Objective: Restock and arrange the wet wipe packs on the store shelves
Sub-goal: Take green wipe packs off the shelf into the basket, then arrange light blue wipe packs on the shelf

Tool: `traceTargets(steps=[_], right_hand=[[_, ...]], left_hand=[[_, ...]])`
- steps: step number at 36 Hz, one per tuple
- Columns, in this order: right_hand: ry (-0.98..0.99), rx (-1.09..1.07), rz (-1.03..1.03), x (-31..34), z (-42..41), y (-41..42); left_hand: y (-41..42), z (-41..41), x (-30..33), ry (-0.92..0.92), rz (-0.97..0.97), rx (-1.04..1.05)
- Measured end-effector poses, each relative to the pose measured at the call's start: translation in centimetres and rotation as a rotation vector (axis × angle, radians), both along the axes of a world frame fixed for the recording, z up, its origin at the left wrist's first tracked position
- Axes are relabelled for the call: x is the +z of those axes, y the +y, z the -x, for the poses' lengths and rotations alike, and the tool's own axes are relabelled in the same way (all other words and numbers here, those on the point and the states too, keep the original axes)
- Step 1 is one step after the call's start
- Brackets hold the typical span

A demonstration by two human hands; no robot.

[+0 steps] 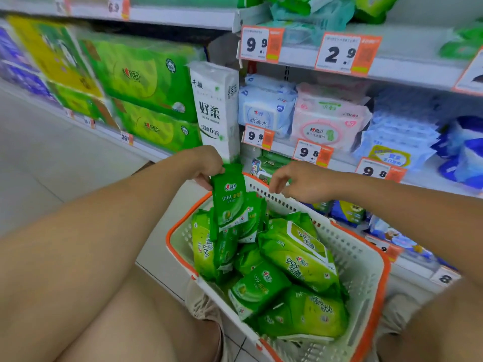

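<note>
Pinching a glossy green wipe pack [228,198], left hand [206,164]; right hand [300,182] loosely curled, empty.

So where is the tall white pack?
In the head view, the white pack stands upright on the shelf, right of the green boxes, above the left hand.

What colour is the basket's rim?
Orange, on a white lattice basket; the head view shows it.
</note>
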State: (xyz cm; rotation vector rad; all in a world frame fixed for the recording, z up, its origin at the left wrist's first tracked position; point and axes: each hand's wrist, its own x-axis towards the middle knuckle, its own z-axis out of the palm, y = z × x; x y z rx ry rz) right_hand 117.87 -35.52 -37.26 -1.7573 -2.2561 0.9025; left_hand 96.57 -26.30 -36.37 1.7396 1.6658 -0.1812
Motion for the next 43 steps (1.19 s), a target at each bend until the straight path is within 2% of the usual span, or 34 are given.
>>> traceTargets(steps=[1,3,5,8,10,12,15,17,21,22,24,26,28,32,34,38,40,43], right_hand=[[0.003,0.002,-0.013,0.0,-0.2,0.0],[0.01,-0.002,-0.004,0.0,-0.7,-0.1],[-0.035,0.011,-0.006,0.1,-1.4,-0.3],[-0.143,0.02,-0.067,0.2,-2.7,-0.7],[-0.223,0.012,-0.119,0.9,-3.9,-1.0],[-0.263,-0.053,-0.216,2.6,-5.5,-1.3],[-0.159,-0.297,-0.456,6.0,-9.2,-2.0],[-0.043,-0.498,-0.662,8.3,-12.4,-3.2],[0.146,-0.86,-0.996,12.5,-19.8,-7.3],[0.162,-0.91,-1.034,13.4,-21.5,-8.3],[0.124,-0.96,-1.062,14.7,-24.9,-10.1],[0.036,-0.998,-1.056,15.6,-28.4,-11.3],[-0.062,-1.061,-0.975,16.5,-32.2,-12.0],[-0.349,-1.066,-0.624,18.2,-38.7,-11.8],[-0.409,-1.042,-0.484,18.9,-41.3,-10.9],[-0.294,-1.0,-0.331,19.7,-45.2,-7.6],[-0.25,-0.978,-0.309,19.5,-46.4,-5.4],[-0.357,-0.966,-0.246,18.5,-47.6,-2.5]], left_hand=[[0.0,-0.2,-0.3,-0.001,-0.002,0.023],[-0.1,-0.6,-0.8,0.104,-0.034,-0.071],[-0.2,-0.6,-1.6,0.23,-0.204,-0.149],[-0.1,-1.6,-2.5,0.401,-0.343,-0.267],[-0.3,-3.8,-1.4,0.313,-0.415,-0.28],[-1.2,-6.5,0.9,0.097,-0.52,-0.28],[-3.5,-10.9,5.4,-0.291,-0.692,-0.295],[-4.3,-14.5,8.4,-0.443,-0.77,-0.411],[-5.6,-23.6,13.9,-0.637,-0.906,-0.556],[-5.8,-25.9,14.9,-0.635,-0.926,-0.595],[-6.0,-29.9,16.1,-0.487,-0.953,-0.686],[-5.8,-33.0,16.8,-0.218,-0.945,-0.769],[-5.4,-35.6,17.4,-0.043,-0.847,-0.804],[-4.1,-39.9,18.6,0.031,-0.681,-0.764],[-2.8,-41.7,18.7,0.102,-0.674,-0.742],[-0.3,-44.0,18.1,0.18,-0.61,-0.734],[0.7,-44.9,17.4,0.264,-0.653,-0.761],[1.5,-45.4,16.6,0.303,-0.714,-0.77]])
